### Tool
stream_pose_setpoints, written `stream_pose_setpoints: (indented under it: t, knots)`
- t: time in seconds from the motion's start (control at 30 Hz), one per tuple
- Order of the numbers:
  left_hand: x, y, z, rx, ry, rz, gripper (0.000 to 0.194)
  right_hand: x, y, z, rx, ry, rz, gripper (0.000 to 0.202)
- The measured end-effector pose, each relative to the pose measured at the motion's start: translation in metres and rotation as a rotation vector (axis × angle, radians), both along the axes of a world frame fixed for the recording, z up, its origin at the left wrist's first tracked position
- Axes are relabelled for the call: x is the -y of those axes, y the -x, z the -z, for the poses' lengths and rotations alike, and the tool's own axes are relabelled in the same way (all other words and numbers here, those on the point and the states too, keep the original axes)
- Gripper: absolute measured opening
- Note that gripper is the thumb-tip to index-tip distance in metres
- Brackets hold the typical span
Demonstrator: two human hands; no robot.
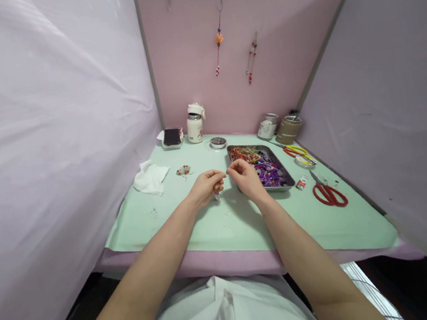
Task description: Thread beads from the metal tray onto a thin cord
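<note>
My left hand is closed in a pinch above the table, its fingertips almost meeting those of my right hand. A small purple and white beaded piece shows just under the left fingers; whether it hangs from them or lies on the table I cannot tell. My right hand also pinches, thumb against forefinger, at the left edge of a dark metal tray. Anything between the fingertips is too fine to make out. The tray holds purple beads and a tangle of red and gold cords.
Red-handled scissors, a lighter-sized packet and yellow-handled scissors lie right of the tray. A beaded bracelet and white tissue lie left. Behind stand a white bottle and two jars. Curtains flank the table.
</note>
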State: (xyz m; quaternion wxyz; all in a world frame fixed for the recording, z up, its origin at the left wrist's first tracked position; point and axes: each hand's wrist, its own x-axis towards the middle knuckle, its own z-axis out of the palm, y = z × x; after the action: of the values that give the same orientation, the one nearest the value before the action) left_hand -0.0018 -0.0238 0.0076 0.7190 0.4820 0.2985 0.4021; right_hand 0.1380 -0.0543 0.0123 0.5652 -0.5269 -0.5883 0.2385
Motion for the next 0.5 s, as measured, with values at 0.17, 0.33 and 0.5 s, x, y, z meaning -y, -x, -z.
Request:
stream_pose_setpoints:
  t: [0.17,0.33,0.5]
  knots:
    - [-0.0012,0.0041,-0.0026,0.068,0.077,-0.017,0.014,-0.0006,-0.0017,0.0025,0.055,-0.029,-0.013,0.013]
    - [-0.0063,0.0076,-0.0002,0.139,0.185,-0.02,0.015,0.0037,-0.0001,0.0027,0.226,-0.161,0.039,0.006]
    - [-0.0066,0.0064,0.0006,0.134,0.164,-0.043,0.013,0.0048,0.0033,0.0047,0.317,-0.208,0.059,0.006]
